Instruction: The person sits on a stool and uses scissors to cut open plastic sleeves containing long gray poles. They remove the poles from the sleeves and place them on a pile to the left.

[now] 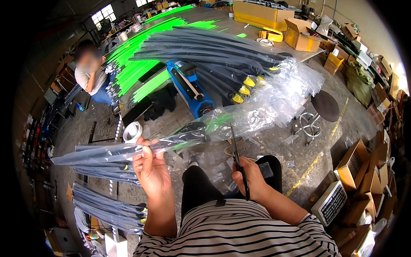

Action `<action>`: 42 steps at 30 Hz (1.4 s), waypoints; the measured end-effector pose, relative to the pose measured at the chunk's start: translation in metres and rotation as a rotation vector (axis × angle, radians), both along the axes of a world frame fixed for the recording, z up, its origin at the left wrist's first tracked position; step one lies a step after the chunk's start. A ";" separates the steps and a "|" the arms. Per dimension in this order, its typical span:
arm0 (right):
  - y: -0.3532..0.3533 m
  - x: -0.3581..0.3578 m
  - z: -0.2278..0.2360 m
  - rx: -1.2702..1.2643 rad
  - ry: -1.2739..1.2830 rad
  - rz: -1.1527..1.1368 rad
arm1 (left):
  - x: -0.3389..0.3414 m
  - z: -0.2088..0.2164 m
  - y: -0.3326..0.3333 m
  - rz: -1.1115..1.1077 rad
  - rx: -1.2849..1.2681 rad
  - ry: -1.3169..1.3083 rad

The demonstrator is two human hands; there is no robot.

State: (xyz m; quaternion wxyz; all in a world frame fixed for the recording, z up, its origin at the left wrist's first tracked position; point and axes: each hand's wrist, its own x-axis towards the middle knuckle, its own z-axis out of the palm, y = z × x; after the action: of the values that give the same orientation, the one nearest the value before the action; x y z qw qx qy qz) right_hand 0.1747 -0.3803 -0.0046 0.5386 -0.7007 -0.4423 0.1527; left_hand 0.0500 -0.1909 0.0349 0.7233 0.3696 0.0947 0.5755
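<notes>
My left hand (150,169) is closed with thumb and fingers pinching a long clear plastic sleeve (102,154). Inside the sleeve lies a long dark item, and its loose, wrinkled end reaches right, over the front of the table. My right hand (252,176) grips black-handled scissors (235,143), blades pointing up, close to the sleeve's front edge. Whether blades and sleeve touch, I cannot tell. Behind the sleeve stands a blue bench sealer (188,88). Right of it is a heap of dark bagged strips (218,55), some with yellow tips (244,90).
Bright green rods (141,64) cover the table's far left, beside a seated person (92,75). A white roll (132,132) sits near my left hand. More bagged strips (107,201) lie lower left. A round stool (326,106) and cardboard boxes (353,165) stand at right.
</notes>
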 end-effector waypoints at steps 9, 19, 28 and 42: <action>0.000 -0.004 -0.003 0.065 -0.023 -0.062 | -0.001 0.001 -0.002 -0.016 0.008 -0.008; -0.004 -0.002 -0.001 0.054 -0.087 -0.039 | -0.002 -0.001 -0.004 -0.014 0.002 0.010; -0.003 0.002 0.003 0.074 -0.110 -0.054 | -0.003 -0.004 -0.004 -0.059 0.034 0.001; -0.003 0.001 0.003 0.088 -0.084 -0.051 | -0.004 0.000 -0.007 -0.070 0.030 -0.002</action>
State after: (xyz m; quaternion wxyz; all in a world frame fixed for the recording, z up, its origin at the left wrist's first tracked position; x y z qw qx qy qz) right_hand 0.1760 -0.3835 -0.0017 0.5536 -0.6933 -0.4525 0.0898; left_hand 0.0463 -0.1976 0.0348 0.7376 0.3829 0.0725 0.5515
